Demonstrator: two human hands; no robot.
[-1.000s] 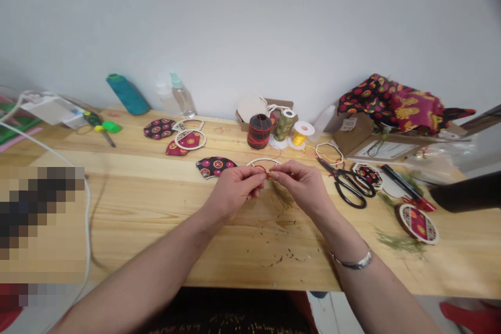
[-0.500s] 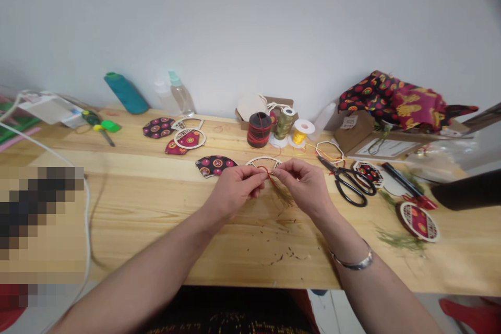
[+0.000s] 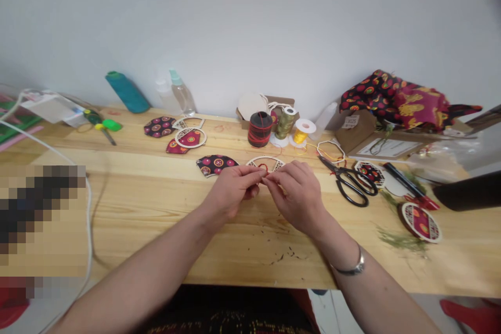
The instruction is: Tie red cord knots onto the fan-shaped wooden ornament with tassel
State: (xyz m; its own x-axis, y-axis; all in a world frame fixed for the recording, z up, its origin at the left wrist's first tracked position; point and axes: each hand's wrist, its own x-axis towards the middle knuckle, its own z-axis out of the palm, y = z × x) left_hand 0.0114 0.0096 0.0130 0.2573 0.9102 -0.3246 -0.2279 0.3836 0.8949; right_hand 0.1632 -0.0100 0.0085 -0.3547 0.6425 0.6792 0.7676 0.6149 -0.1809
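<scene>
Both of my hands meet above the middle of the table. My left hand (image 3: 234,188) is closed, its thumb and finger pinching a thin red cord (image 3: 263,166) that curves up in a small loop. My right hand (image 3: 298,195) pinches at the same spot, its fingertips against those of the left. The green tassel that hung from this cord is hidden behind my right hand. Just beyond my fingers lies a pale cut-out wooden frame (image 3: 270,158). A dark patterned fan-shaped piece (image 3: 216,164) rests left of it.
Behind my hands stand a red-black thread spool (image 3: 260,133), a green spool (image 3: 286,124) and a yellow spool (image 3: 300,135). Black-handled scissors (image 3: 354,188) lie to the right, near a round patterned ornament (image 3: 421,223). A cardboard box (image 3: 376,141) holds patterned fabric. Thread scraps (image 3: 287,255) litter the front.
My right hand has turned inward and moved left, closing up to the left fingertips. The green tassel strands, visible before, are now covered. My left hand has barely shifted.
</scene>
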